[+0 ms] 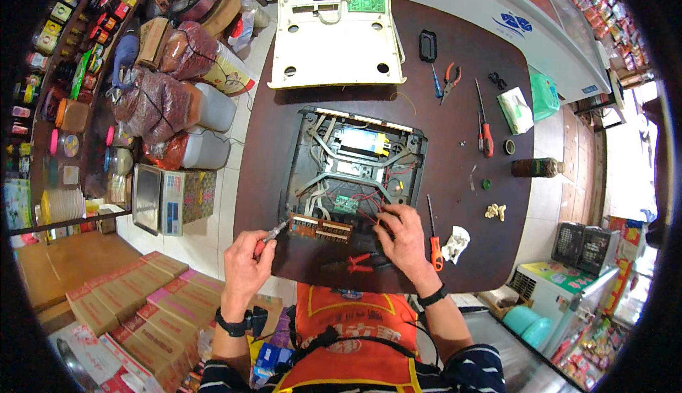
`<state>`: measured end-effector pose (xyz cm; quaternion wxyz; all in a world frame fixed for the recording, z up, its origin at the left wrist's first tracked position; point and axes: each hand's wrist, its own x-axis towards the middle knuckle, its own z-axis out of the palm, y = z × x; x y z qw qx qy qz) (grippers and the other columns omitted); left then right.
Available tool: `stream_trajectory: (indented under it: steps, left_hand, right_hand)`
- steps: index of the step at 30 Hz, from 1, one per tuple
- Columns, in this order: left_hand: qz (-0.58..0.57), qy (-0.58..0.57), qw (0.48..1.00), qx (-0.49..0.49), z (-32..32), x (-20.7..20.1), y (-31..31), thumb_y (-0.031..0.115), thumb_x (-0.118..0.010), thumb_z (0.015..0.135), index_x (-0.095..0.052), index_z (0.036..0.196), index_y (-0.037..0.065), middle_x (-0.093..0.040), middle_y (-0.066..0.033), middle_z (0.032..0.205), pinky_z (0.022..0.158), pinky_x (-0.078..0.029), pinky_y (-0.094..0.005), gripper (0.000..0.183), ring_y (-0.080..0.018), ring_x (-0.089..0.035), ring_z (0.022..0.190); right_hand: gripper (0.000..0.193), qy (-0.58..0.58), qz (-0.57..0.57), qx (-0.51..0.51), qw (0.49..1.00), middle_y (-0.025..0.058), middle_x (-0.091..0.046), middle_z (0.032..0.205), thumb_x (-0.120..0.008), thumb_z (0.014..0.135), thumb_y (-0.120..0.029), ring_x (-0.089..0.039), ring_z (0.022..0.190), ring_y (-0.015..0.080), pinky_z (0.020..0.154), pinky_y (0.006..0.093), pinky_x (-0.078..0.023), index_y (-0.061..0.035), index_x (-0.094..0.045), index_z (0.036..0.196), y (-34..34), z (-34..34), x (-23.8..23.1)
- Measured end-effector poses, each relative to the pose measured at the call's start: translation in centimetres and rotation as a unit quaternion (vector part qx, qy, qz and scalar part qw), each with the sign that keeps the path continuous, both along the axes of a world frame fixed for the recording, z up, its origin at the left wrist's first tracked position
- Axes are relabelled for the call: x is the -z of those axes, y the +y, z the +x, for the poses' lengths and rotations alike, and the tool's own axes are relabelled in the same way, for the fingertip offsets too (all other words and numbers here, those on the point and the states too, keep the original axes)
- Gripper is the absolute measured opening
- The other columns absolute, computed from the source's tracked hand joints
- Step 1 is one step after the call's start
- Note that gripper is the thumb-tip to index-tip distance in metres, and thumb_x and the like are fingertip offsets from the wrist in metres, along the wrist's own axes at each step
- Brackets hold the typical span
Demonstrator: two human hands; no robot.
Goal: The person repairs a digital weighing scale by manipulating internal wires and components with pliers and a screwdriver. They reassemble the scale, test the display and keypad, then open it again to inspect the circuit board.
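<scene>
An opened black electronic scale base [293, 173] lies on the table before me, with a metal cross frame, a battery pack [361, 141] and a small green circuit board [346, 204] inside. My left hand [249, 261] is closed round a thin red-handled tool [271, 235]. Its tip is at the left end of a brown circuit board [304, 229] along the base's near edge. My right hand [402, 240] pinches close to thin red wires [366, 200] that run from the base. The wire ends are hidden by its fingers. Red-handled pliers [359, 262] lie between my hands.
The white scale cover [334, 45] rests at the table's far side. To the right lie screwdrivers [486, 141], pliers [450, 82], crumpled tissue [455, 245] and a dark jar [536, 168]. Another scale [174, 201] stands left, above stacked cartons [128, 293].
</scene>
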<state>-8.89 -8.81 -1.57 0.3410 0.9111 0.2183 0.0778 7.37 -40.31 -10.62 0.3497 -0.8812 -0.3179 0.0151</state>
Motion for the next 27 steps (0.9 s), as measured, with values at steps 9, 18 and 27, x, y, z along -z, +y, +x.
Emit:
stream_trajectory:
  steps: [9, 18, 27]
  left_hand:
    - [-0.033, 0.018, 0.999, -0.016, -1.2, 0.6, -0.7, 0.011, -0.085, 0.093, -0.076, 0.107, 0.002, -0.07, -0.0146, 0.086, 0.063, -0.055, -0.0403, 0.018, -0.0291, -0.067, 0.069]
    - [-0.04, 0.007, 0.999, -0.023, -2.6, 0.9, -0.8, 0.01, -0.084, 0.095, -0.074, 0.108, 0.002, -0.07, -0.0136, 0.087, 0.063, -0.053, -0.0388, 0.018, -0.0264, -0.066, 0.07]
    - [-0.034, -0.027, 0.998, -0.048, -4.7, 1.7, -0.8, 0.01, -0.084, 0.093, -0.075, 0.106, 0.002, -0.07, -0.0145, 0.087, 0.065, -0.055, -0.0416, 0.018, -0.0328, -0.068, 0.071]
  right_hand:
    - [0.051, 0.056, -0.033, -0.125, 0.99, 0.0141, -0.068, 0.138, -0.088, 0.088, -0.02, -0.064, 0.124, 0.0381, 0.107, 0.0492, -0.055, -0.0049, -0.073, 0.134, 5.8, -1.8, 0.5]
    - [0.062, -0.026, -0.173, -0.233, 0.957, 0.008, -0.056, 0.163, -0.086, 0.09, -0.04, -0.048, 0.15, 0.0363, 0.118, 0.0555, -0.044, -0.0091, -0.07, 0.141, 12.4, -1.0, 2.7]
    - [0.048, -0.022, -0.089, -0.182, 0.979, 0.0156, -0.062, 0.147, -0.085, 0.09, -0.017, -0.058, 0.139, 0.0402, 0.113, 0.0516, -0.05, -0.0112, -0.071, 0.135, 8.1, -2.0, 2.7]
